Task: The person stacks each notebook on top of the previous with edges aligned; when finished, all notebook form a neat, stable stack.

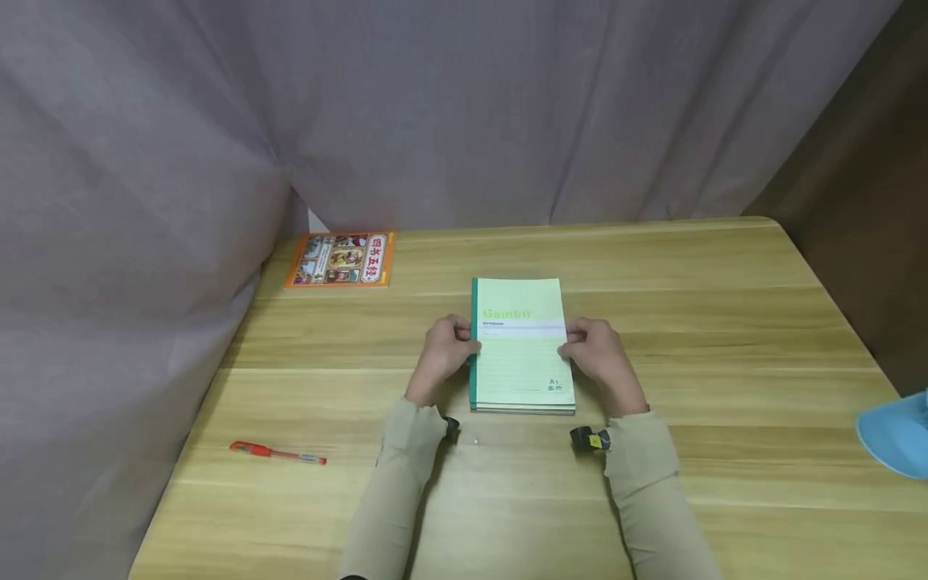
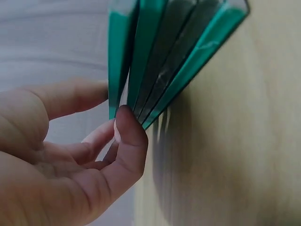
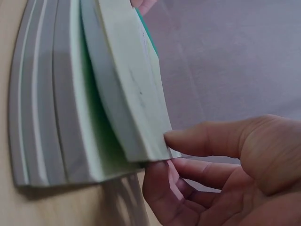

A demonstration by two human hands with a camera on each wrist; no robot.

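A pale green notebook [image 1: 518, 362] with a dark green spine tops a stack of several notebooks [image 3: 61, 94] in the middle of the table. My left hand [image 1: 444, 350] pinches its spine side, thumb on the cover and fingers beneath. At the opposite long edge my right hand [image 1: 598, 354] pinches the same notebook between thumb and fingers. Both wrist views show a narrow gap between this top notebook and the ones under it. Green and dark spines [image 2: 160, 52] line the stack in the left wrist view.
An orange picture-covered book [image 1: 341, 261] lies near the back left corner of the wooden table [image 1: 725, 322]. To the front left is a red pen [image 1: 278, 453]. Part of a light blue object [image 1: 897, 439] shows at the right edge. Grey curtains [image 1: 435, 113] hang behind and at left.
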